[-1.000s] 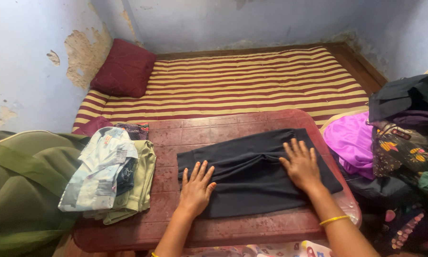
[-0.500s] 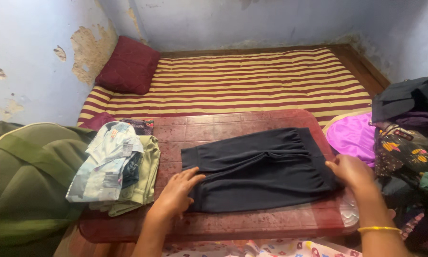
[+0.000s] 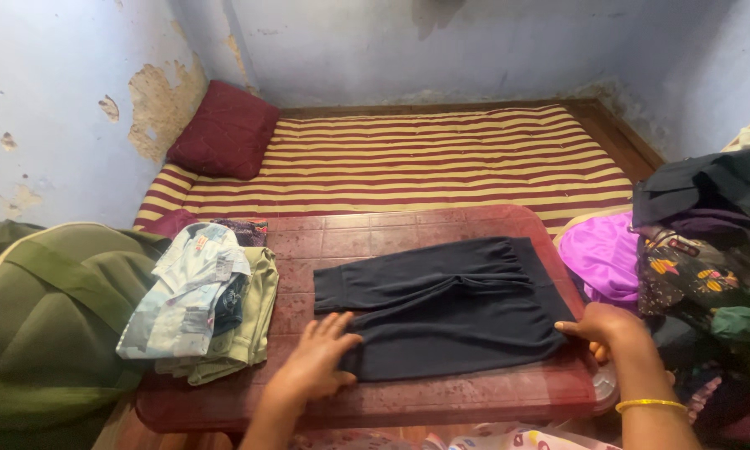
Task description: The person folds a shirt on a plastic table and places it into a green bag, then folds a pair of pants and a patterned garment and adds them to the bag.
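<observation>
Up against the blue wall [image 3: 50, 100] with its peeling patches sits a dark red cushion [image 3: 223, 129], resting on the head of a mattress [image 3: 408, 162] striped in maroon and cream. On the left part of the red table [image 3: 342, 242] lies a stack of folded clothes [image 3: 204, 300] — pale printed shirt on top, olive piece beneath. Left of it bulges an olive-green bag [image 3: 50, 325]. Off to the right — a heap of loose clothes [image 3: 700, 258], bright purple cloth [image 3: 604, 254] at its edge.
</observation>
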